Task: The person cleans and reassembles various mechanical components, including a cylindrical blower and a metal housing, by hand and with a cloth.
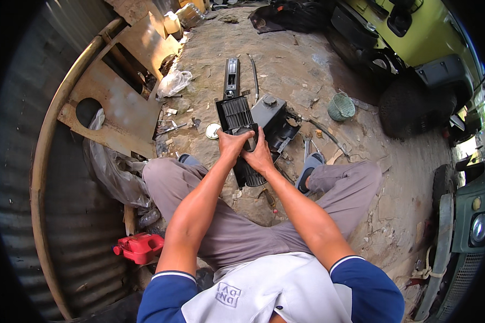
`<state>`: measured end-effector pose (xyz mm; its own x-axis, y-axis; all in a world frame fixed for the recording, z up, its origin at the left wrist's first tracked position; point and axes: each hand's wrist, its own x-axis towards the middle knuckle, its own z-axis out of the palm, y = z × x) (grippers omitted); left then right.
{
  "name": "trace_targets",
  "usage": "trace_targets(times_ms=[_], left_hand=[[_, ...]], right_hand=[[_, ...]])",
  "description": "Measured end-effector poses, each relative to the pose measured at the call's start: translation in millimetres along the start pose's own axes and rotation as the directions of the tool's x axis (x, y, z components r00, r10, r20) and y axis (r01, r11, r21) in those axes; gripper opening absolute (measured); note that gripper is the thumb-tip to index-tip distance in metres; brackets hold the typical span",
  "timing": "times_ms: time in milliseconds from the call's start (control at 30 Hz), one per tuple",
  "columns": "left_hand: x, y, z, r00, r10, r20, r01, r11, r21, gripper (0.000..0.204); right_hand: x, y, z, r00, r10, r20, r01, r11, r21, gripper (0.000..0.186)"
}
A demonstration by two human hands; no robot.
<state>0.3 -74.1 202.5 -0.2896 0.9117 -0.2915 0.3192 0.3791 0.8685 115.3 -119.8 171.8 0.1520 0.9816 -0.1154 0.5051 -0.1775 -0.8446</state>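
Observation:
Between my knees, my left hand [233,144] and my right hand [260,157] grip the middle of a black blower unit with ribbed fan drums [235,114]. Both thumbs press near its centre, around a dark rounded part between the drums. The fingers underneath are partly hidden. Just beyond the unit lies a long black slotted housing [232,78], with a thin black hose [255,75] beside it. A grey tank with a cap [268,109] stands close on the right. Left of the blower, a round pale lid [213,131] lies on the ground.
Wrenches [307,146] lie by my right foot, and a screwdriver [269,198] below the blower. A greenish bucket [341,107] stands to the right, near a tyre [407,102]. Rusty sheet metal [110,105] leans at left above a red jerrycan [140,247]. A vehicle front [471,226] borders the right.

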Motion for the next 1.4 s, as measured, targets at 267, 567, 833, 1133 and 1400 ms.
trace_targets(times_ms=[267,567,833,1133,1400], left_hand=[[9,-27,3,0.998,0.063,-0.01,-0.064,0.997,-0.044,0.084],[16,-12,1,0.907,0.023,0.421,0.111,0.95,-0.293,0.079],[27,-16,12,0.713,-0.053,0.699,0.433,0.817,-0.38,0.055],[26,-19,18,0.744,-0.157,0.65,0.356,0.916,-0.186,0.046],[34,-35,23,0.76,-0.161,0.629,0.372,0.902,-0.219,0.051]], right_hand=[[-7,-6,1,0.995,0.095,0.032,-0.097,0.992,0.077,0.116],[21,37,-21,1.0,-0.021,0.021,0.006,0.837,0.547,0.114],[22,52,-15,0.981,0.181,0.064,-0.187,0.817,0.545,0.096],[24,57,-15,0.955,0.267,0.127,-0.291,0.766,0.573,0.08],[21,49,-15,0.944,0.32,0.082,-0.329,0.884,0.333,0.082]])
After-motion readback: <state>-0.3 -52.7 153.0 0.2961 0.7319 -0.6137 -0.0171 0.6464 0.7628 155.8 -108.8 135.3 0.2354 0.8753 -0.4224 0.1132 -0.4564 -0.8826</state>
